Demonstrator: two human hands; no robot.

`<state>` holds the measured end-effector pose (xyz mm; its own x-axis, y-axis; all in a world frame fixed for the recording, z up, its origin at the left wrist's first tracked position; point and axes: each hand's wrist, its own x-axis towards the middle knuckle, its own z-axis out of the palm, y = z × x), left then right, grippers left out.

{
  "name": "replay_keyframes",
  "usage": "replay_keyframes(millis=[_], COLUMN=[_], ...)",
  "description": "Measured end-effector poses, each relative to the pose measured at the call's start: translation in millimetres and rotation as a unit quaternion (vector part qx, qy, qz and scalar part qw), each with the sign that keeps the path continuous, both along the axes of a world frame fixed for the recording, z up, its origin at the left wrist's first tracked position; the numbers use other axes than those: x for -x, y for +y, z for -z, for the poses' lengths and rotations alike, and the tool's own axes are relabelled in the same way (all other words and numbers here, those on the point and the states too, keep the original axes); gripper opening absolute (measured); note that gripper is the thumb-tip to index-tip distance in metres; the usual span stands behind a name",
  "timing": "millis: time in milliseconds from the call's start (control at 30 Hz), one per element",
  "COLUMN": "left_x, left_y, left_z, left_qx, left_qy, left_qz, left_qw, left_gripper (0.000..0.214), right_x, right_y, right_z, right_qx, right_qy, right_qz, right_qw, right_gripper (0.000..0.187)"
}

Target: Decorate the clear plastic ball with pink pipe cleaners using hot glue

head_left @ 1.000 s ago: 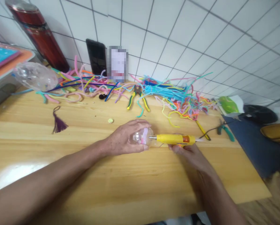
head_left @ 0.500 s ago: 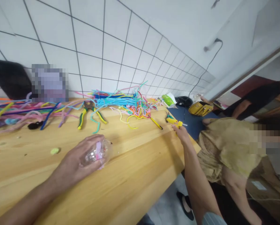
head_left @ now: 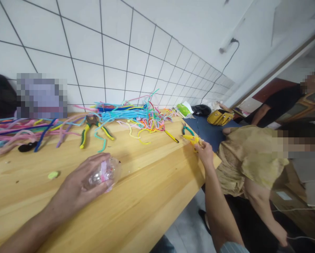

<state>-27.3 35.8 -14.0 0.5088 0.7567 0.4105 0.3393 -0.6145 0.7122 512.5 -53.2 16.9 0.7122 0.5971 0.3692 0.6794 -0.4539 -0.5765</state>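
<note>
My left hand (head_left: pixel 79 184) is closed over a clear plastic ball (head_left: pixel 104 174) with something pink inside, holding it on the wooden table (head_left: pixel 152 182). My right hand (head_left: pixel 205 151) is stretched out to the table's right end, fingers closed on a yellow pen-shaped tool (head_left: pixel 191 139) lying near the edge. Green-handled pliers (head_left: pixel 187 129) lie just behind that tool.
A heap of coloured pipe cleaners (head_left: pixel 131 116) runs along the tiled wall, with yellow-and-green pliers (head_left: pixel 90 128) among them. A green scrap (head_left: pixel 52 174) lies left of the ball. A seated person in a tan top (head_left: pixel 249 158) is at the right, another person (head_left: pixel 276 105) behind, beside a yellow bag (head_left: pixel 220 117).
My view swung right. My right hand carried the yellow tool away from the ball to the table's right end. My left hand stayed on the ball.
</note>
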Motion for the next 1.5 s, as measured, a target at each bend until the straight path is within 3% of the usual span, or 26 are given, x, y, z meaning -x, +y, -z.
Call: replay_keyframes(millis=[100, 200, 400, 600, 933, 1100, 1267, 1500], left_x=[0.7, 1.8, -0.8, -3.4, -3.6, -0.7, 2.4, 6.7], left_y=[0.0, 0.3, 1.4, 4.6, 3.6, 3.5, 4.8, 3.7], left_z=[2.0, 3.0, -5.1, -3.7, -6.5, -4.1, 3.3, 7.9], left_qx=[0.000, -0.001, -0.040, -0.091, -0.096, -0.092, -0.068, -0.039], left_qy=[0.005, 0.005, 0.014, -0.003, 0.000, 0.016, 0.019, 0.018], left_qz=[0.008, 0.007, 0.013, 0.016, 0.017, 0.018, 0.013, 0.009], left_qw=[1.000, 1.000, 0.999, 0.996, 0.995, 0.995, 0.997, 0.999], left_gripper=[0.054, 0.054, 0.051, 0.050, 0.051, 0.052, 0.054, 0.053], right_x=[30.5, 72.8, 151.4, 194.5, 207.0, 192.2, 177.0, 183.0], right_y=[-21.5, -18.0, 50.7, 104.4, 121.1, 117.6, 120.7, 124.4], right_z=[-3.3, -4.0, -6.4, -5.2, 5.0, 6.5, 14.8, 27.7], right_qx=[-0.037, -0.014, 0.078, 0.149, 0.193, 0.141, 0.074, 0.022], right_qy=[-0.033, -0.032, -0.036, -0.095, -0.139, -0.106, -0.041, 0.038], right_qz=[-0.010, -0.128, -0.342, -0.405, -0.350, -0.332, -0.302, -0.330], right_qw=[0.999, 0.991, 0.936, 0.897, 0.906, 0.926, 0.950, 0.943], right_gripper=[0.048, 0.035, 0.014, 0.025, 0.012, 0.020, 0.006, 0.008])
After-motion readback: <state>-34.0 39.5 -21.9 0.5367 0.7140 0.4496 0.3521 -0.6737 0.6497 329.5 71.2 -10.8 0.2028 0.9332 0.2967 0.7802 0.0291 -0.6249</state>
